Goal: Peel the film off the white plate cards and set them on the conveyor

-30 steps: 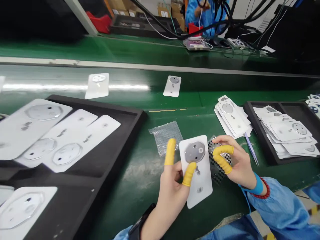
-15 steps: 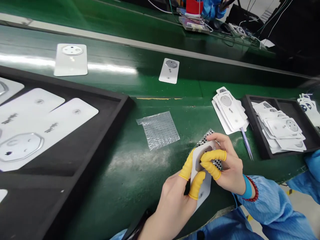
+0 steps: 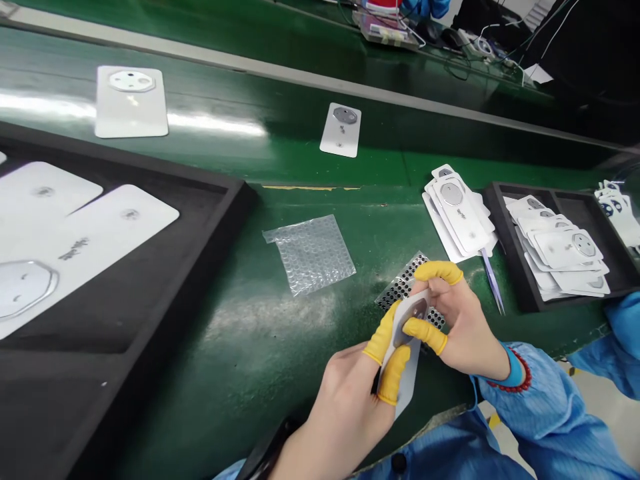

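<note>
My left hand [image 3: 350, 393], with yellow finger cots on thumb and forefinger, pinches a white back cover [image 3: 407, 360] with a grey camera patch, tilted edge-on toward me. My right hand [image 3: 457, 323], also in yellow cots, has its thumb pressed on the grey patch and its fingers curled round the cover's far edge. Under both hands lies a black-and-white dotted sheet [image 3: 403, 283] on the green bench [image 3: 280, 333].
A bubble-wrap bag [image 3: 311, 252] lies left of the hands. Two white covers [image 3: 131, 100] [image 3: 341, 129] sit on the belt. A black tray [image 3: 200, 227] with covers is at left, another [image 3: 590, 213] at right, a loose stack [image 3: 457, 213] and tweezers [image 3: 493, 283] between.
The cover was held flat facing me by my left hand; it is now tilted, and my right hand has come onto it. The view has dropped toward the bench.
</note>
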A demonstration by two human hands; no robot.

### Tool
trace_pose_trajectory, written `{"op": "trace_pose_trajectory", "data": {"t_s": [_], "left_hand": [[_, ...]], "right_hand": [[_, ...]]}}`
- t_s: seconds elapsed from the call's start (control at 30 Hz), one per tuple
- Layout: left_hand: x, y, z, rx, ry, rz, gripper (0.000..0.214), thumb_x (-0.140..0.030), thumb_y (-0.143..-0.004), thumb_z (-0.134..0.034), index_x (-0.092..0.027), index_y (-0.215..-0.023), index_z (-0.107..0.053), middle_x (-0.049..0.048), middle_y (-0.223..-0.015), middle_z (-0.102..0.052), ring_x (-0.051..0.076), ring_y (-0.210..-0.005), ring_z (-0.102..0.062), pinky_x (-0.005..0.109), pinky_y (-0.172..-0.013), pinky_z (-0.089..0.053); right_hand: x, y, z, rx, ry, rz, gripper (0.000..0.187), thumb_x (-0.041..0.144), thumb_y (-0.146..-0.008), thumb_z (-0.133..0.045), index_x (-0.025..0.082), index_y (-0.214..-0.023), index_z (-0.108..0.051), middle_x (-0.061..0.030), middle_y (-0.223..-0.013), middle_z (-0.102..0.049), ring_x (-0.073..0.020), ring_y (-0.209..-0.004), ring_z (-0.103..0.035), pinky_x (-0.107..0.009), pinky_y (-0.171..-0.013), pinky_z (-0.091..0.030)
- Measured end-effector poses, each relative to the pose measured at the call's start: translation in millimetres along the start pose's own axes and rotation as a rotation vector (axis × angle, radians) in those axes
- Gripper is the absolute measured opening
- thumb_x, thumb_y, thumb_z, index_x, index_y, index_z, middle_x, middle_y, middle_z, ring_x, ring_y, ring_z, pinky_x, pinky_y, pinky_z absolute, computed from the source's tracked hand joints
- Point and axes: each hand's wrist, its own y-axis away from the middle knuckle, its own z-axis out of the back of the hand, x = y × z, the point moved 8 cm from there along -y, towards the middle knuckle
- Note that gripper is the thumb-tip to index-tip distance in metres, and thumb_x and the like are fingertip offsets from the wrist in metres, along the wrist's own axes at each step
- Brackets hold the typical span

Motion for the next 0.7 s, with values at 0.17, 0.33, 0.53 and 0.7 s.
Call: {"op": "trace_pose_trajectory", "data": {"t_s": [0.17,0.33,0.53,0.7], "left_hand": [[21,4,-13.0,0.099,0.237,0.277,0.01,-0.01,-0.08,-0.058,-0.018,-0.074,-0.06,-0.0015,-0.053,-0.065,0.011,-0.04,-0.058,0.019,-0.041,-0.047],[33,7,-18.8,0.105,0.541,0.517,0.011,-0.019,-0.083,-0.064,-0.017,-0.093,-0.066,-0.0011,-0.059,-0.069,0.013,-0.044,-0.062,0.02,-0.043,-0.05],[34,3,-20.5,0.094,0.589,0.529,0.021,-0.017,-0.082,-0.065,-0.019,-0.103,-0.067,-0.0037,-0.059,-0.068,0.011,-0.045,-0.061,0.017,-0.044,-0.049],[28,2,-16.3,0.084,0.453,0.405,0.015,-0.012,-0.081,-0.063,-0.017,-0.095,-0.066,-0.0004,-0.067,-0.071,0.013,-0.052,-0.066,0.02,-0.05,-0.055]], "right_hand": [[-10,0,3,-0.067,-0.056,-0.048,0.039,0.018,-0.079,-0.073,0.025,-0.111,-0.05,0.0004,-0.088,-0.056,-0.0116,-0.073,-0.058,-0.023,-0.067,-0.053],[-20,-1,1,-0.023,-0.207,-0.094,0.036,0.035,-0.082,-0.073,0.022,-0.111,-0.055,-0.0059,-0.1,-0.062,-0.0157,-0.083,-0.065,-0.028,-0.072,-0.058],[-17,0,3,-0.02,-0.219,-0.099,0.034,0.031,-0.083,-0.072,0.022,-0.112,-0.056,-0.0062,-0.103,-0.066,-0.0151,-0.084,-0.068,-0.027,-0.072,-0.059],[-14,0,6,-0.049,-0.087,-0.084,0.039,0.022,-0.077,-0.075,0.021,-0.112,-0.058,-0.0066,-0.103,-0.067,-0.0171,-0.089,-0.068,-0.028,-0.074,-0.059]]}}
